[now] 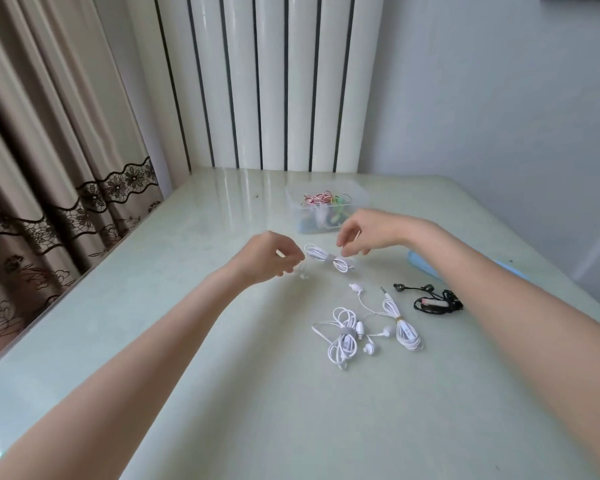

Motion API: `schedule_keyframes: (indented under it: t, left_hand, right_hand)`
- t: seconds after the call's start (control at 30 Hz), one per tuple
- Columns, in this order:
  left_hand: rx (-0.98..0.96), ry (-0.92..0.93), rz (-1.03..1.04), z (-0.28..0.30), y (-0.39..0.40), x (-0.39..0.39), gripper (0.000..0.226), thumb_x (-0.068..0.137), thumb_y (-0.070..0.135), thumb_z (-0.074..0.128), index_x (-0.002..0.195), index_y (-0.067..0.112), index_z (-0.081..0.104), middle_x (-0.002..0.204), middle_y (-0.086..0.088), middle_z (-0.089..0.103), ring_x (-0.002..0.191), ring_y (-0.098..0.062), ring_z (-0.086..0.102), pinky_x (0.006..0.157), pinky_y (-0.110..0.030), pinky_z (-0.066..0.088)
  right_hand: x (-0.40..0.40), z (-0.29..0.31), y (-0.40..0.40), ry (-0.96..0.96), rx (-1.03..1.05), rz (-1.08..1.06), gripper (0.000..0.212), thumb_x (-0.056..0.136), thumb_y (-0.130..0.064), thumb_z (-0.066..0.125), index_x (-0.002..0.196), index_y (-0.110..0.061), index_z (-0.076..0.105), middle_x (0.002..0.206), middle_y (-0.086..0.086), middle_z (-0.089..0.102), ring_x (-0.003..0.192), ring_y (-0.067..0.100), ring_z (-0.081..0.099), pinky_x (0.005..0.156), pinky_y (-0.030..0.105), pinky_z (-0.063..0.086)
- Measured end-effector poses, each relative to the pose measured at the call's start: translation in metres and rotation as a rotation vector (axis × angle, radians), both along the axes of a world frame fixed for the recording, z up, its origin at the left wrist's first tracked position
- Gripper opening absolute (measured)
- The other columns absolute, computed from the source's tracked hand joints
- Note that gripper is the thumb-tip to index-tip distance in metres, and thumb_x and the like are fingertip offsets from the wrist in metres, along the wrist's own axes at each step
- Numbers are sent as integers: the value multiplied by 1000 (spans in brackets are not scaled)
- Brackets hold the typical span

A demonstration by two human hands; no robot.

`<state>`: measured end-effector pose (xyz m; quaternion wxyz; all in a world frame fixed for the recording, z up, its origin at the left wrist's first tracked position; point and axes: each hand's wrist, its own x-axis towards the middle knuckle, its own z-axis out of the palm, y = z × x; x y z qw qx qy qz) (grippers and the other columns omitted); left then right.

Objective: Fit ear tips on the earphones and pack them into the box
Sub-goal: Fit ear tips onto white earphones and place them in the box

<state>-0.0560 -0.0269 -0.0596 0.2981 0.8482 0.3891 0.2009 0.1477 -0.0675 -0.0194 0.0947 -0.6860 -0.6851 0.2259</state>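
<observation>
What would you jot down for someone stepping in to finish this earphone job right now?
Left hand: fingers curled, pinching something small and clear, likely an ear tip; hard to tell.
Right hand: fingers reach down to the bundled white earphones; whether they grip is unclear.
Clear plastic box at the far side already holds coloured earphones.
Left on the table: two more white earphone sets and a black set, all unpacked.

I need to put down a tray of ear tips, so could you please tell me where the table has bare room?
The table is bare along its left side, beside the curtain, and across the near edge. It is crowded right of centre: white earphones, black earphones, clear box.
</observation>
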Motion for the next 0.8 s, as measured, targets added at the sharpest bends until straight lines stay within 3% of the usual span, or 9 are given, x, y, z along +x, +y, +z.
schedule_keyframes:
  t: [0.07, 0.13, 0.2, 0.33, 0.47, 0.6, 0.7, 0.8]
  left_hand:
    - [7, 128, -92, -5, 4, 17, 19, 84, 17, 63, 100, 9, 67, 94, -3, 64, 69, -3, 58, 66, -17, 48]
    - [75, 228, -132, -12, 6, 27, 27, 81, 19, 66, 107, 13, 64, 100, -4, 54, 89, -17, 57, 79, -23, 43]
    - [124, 221, -134, -17, 11, 34, 27, 81, 13, 64, 108, 12, 63, 101, -8, 51, 97, -23, 57, 81, -24, 41]
    - [133, 158, -144, -26, 24, 43, 21, 81, 6, 59, 101, 9, 67, 101, -13, 64, 90, -22, 62, 76, -22, 43]
    - [154, 79, -130, -33, 30, 48, 13, 81, 7, 61, 90, 7, 70, 90, -10, 69, 79, -19, 61, 76, -25, 46]
    - [151, -21, -104, -28, 34, 51, 13, 81, 5, 59, 87, 9, 69, 83, -1, 62, 73, -15, 58, 67, -12, 43]
    - [97, 129, -245, -26, 37, 55, 17, 79, 14, 67, 96, 12, 68, 90, 2, 55, 75, -14, 57, 70, -15, 43]
    - [73, 204, -284, -28, 44, 55, 23, 78, 13, 68, 101, 12, 67, 96, 0, 49, 78, -13, 56, 69, -8, 39]
  right_hand:
    - [31, 5, 10, -4, 112, -118, 16, 82, -5, 60, 97, -6, 67, 81, 5, 62, 64, 16, 57, 65, 21, 48]
    - [57, 5, 19, -59, 212, -226, 17, 81, 0, 57, 92, -3, 69, 80, 10, 65, 56, 13, 55, 62, 18, 45]
    - [73, 0, 29, -111, 236, -288, 20, 79, 2, 55, 89, -1, 71, 78, 12, 65, 53, 10, 52, 58, 14, 42]
    - [82, -19, 43, -157, 176, -314, 14, 77, -3, 60, 84, -4, 73, 84, 10, 70, 69, 16, 57, 51, 9, 37]
    - [80, -44, 59, -169, 140, -348, 8, 73, -8, 70, 81, -7, 73, 89, 13, 71, 77, 20, 59, 60, 24, 41]
    - [82, -54, 70, -180, 123, -411, 8, 70, -3, 68, 73, -10, 71, 91, 15, 71, 89, 27, 64, 65, 24, 40]
    - [87, -51, 77, -175, 124, -448, 12, 69, -1, 63, 69, -10, 70, 90, 14, 70, 88, 27, 63, 64, 25, 43]
    - [86, -41, 75, -124, 212, -456, 13, 72, 0, 63, 67, -11, 67, 87, 12, 69, 84, 23, 63, 68, 22, 46]
